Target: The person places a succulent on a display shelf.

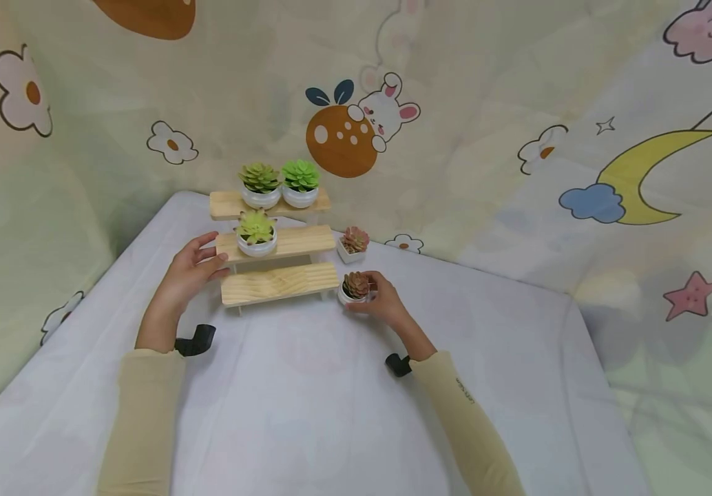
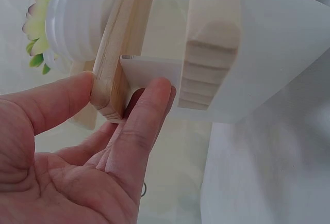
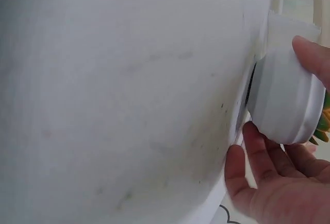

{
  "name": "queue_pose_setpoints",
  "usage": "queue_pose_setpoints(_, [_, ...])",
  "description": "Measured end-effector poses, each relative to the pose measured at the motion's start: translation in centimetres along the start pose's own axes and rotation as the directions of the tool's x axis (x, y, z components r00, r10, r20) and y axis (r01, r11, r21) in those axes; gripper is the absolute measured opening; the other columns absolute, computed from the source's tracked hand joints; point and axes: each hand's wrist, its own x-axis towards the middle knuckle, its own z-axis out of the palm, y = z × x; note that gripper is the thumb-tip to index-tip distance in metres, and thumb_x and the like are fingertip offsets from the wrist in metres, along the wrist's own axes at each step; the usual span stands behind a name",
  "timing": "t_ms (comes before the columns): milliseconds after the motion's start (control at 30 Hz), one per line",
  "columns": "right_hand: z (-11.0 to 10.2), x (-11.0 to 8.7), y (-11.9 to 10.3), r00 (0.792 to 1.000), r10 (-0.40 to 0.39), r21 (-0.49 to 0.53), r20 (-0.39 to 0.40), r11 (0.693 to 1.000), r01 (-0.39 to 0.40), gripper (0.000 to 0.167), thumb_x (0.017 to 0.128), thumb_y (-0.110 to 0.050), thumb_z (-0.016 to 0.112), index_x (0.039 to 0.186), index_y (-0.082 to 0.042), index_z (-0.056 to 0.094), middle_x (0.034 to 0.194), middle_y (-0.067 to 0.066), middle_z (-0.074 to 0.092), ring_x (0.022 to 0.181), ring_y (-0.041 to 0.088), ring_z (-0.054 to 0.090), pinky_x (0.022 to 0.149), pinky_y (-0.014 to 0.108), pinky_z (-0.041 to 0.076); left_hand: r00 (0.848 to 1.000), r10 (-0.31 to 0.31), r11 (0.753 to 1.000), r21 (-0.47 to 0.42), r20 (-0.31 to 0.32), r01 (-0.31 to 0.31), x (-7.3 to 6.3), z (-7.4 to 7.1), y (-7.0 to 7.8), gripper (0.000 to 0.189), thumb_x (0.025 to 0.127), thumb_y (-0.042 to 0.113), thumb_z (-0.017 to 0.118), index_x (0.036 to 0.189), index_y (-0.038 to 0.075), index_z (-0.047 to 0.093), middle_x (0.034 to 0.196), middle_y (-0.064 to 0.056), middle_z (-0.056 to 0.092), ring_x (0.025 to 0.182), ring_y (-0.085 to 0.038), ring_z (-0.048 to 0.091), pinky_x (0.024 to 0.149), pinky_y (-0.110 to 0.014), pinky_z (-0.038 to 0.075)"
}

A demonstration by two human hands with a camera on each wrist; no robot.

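A three-tier wooden plant stand stands on the table, and my left hand grips the left end of its middle board, thumb above and fingers beneath. With my right hand I hold a reddish-brown potted succulent by its round white pot, thumb on one side and fingers on the other. The pot is low over the table, just right of the bottom board. On the middle board sits a yellow-green succulent. Two more, a dull green succulent and a bright green succulent, share the top board.
Behind my right hand, a pink succulent in a square white pot stands on the table. A white cloth covers the tabletop. Printed fabric hangs close behind the stand and along the left side.
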Motion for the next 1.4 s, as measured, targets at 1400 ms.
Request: queue_pose_setpoints(1400, [3.1,4.3,-11.4,0.924,-0.369,0.177,-0.096,0.908,0.381,0.068,0.079,-0.01,0.081,0.138,0.001,0.049,0.124,0.018,0.057,0.1,0.025,0.058,0.078,0.023,0.049,1.0,-0.009,1.0,0.004,0.001,0.009,-0.1,0.1,0.4,0.065,0.102,0.011,0.051,0.155,0.003,0.016,0.145,-0.028,0.037,0.114,-0.026,0.053,0.101,-0.037,0.048])
